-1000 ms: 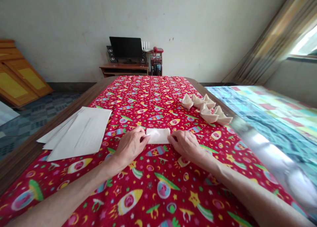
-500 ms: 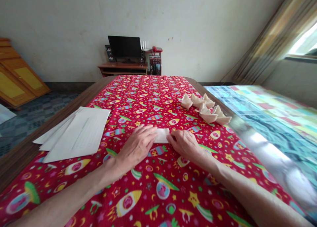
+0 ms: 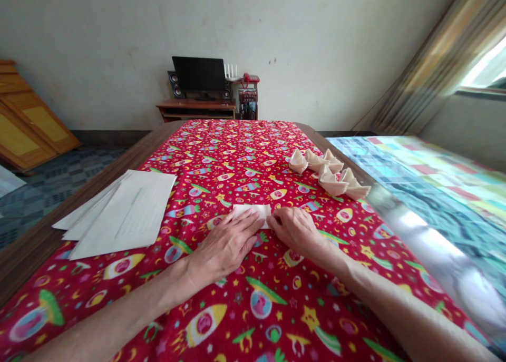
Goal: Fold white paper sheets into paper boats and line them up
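Note:
A small folded strip of white paper (image 3: 253,209) lies flat on the red patterned cloth in front of me. My left hand (image 3: 227,241) rests on its lower side, palm down, the fingers stretched out and covering part of the strip. At the strip's right end, my right hand (image 3: 295,228) is closed, thumb and curled fingers pinching the edge. Several folded paper shapes like little boats (image 3: 332,183) sit in a group beyond my right hand. Off to the left is a fanned pile of white paper sheets (image 3: 130,214) with faint print.
The red cloth (image 3: 205,325) covers a long table with a dark wooden edge (image 3: 98,196). Along the right side stands a bed-like surface with a multicoloured cover (image 3: 427,193). A monitor (image 3: 198,76) on a small desk is at the far wall; a wooden cabinet (image 3: 35,117) stands left.
My left hand has slid toward me and rightward along the strip, uncovering its upper left part. My right hand keeps its hold on the right end.

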`<state>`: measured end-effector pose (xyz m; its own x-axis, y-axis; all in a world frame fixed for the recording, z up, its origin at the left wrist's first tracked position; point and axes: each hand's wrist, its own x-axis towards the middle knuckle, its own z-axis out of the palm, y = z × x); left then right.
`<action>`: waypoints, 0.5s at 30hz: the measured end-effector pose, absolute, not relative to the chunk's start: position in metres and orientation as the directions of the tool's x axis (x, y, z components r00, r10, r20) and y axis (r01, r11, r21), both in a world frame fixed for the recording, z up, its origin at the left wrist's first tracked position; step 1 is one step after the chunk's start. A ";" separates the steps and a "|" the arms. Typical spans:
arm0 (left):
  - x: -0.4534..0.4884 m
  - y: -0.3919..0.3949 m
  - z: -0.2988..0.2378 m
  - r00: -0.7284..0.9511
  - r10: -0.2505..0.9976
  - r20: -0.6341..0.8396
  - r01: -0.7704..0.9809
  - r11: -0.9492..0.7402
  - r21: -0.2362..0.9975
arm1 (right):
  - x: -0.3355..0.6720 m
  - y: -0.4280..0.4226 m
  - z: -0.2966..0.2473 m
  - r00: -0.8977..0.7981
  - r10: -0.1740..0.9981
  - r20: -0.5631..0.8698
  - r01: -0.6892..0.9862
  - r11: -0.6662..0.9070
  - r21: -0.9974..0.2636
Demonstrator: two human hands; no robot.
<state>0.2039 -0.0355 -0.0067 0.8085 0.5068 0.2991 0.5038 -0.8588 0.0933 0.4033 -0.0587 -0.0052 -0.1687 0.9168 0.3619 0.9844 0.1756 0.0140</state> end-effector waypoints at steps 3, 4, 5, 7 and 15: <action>0.203 -0.035 -0.007 0.813 0.502 0.294 0.501 -0.861 0.084 | 0.401 -0.059 -0.003 -0.138 0.936 0.324 0.989 0.149 -0.009; 0.203 -0.034 -0.007 0.817 0.498 0.290 0.498 -0.864 0.077 | 0.401 -0.059 -0.002 -0.131 0.941 0.313 0.990 0.143 -0.015; 0.203 -0.034 -0.007 0.824 0.492 0.282 0.495 -0.866 0.067 | 0.400 -0.058 -0.002 -0.123 0.946 0.301 0.991 0.135 -0.020; 0.203 -0.035 -0.006 0.835 0.484 0.261 0.490 -0.870 0.045 | 0.400 -0.057 0.000 -0.105 0.956 0.273 0.993 0.117 -0.029; 0.204 -0.037 -0.005 0.828 0.505 0.244 0.512 -0.858 0.040 | 0.398 -0.070 0.004 -0.320 0.849 0.421 0.936 0.351 0.004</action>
